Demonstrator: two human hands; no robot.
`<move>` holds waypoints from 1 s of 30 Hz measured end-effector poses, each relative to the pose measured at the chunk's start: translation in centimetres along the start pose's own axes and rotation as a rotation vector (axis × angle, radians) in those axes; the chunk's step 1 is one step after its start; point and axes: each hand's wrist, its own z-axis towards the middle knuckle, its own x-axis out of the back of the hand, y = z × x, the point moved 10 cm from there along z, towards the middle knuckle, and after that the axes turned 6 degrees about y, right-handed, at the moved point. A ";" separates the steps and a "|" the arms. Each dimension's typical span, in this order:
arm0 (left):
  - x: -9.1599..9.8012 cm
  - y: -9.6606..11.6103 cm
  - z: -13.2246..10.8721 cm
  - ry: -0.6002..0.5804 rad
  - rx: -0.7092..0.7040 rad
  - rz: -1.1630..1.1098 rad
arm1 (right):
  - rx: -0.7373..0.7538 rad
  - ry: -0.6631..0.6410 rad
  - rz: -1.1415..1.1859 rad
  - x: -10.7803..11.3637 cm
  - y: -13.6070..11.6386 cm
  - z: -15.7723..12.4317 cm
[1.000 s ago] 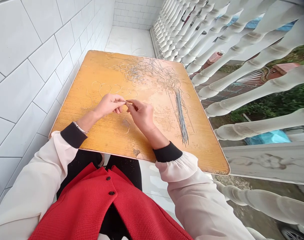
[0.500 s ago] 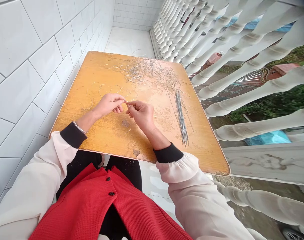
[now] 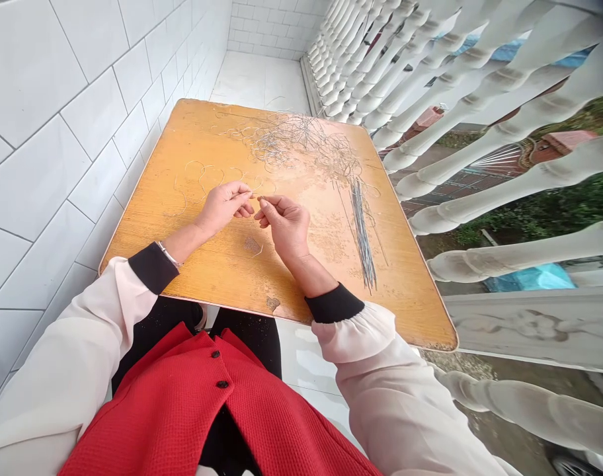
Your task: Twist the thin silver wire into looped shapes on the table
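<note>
the left hand [image 3: 223, 207] grip is closed on a short wire [image 3: 252, 196] pointing toward the right hand [image 3: 283, 225], whose pinched grip sits just apart, its hold unclear.

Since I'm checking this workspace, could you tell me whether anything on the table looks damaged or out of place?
The wooden tabletop has a chipped patch near the front edge and another just below the left hand and right hand. Loose wire also lies tangled at the far end, unlike the neat straight bundle nearby.
</note>
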 end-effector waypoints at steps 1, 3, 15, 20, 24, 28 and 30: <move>0.2 0.1 0.1 0.018 -0.024 0.030 | 0.002 -0.001 -0.002 0.0 0.1 0.1; 0.8 0.9 0.2 0.065 -0.103 0.127 | 0.001 -0.002 -0.006 0.0 0.3 0.2; 1.2 1.6 0.4 0.142 -0.182 0.127 | -0.018 0.027 0.106 -0.1 0.8 0.3; 0.8 1.1 0.5 0.096 -0.113 0.016 | -0.041 0.021 0.124 -0.2 1.1 0.2; 1.3 0.9 0.8 0.113 -0.120 0.073 | -0.085 -0.025 0.140 -0.6 1.5 0.4; 1.3 1.1 0.9 0.085 -0.105 0.112 | -0.092 -0.047 0.161 -0.6 1.3 0.4; 1.5 1.4 0.7 0.079 -0.077 0.109 | -0.098 -0.065 0.177 -0.7 1.2 0.4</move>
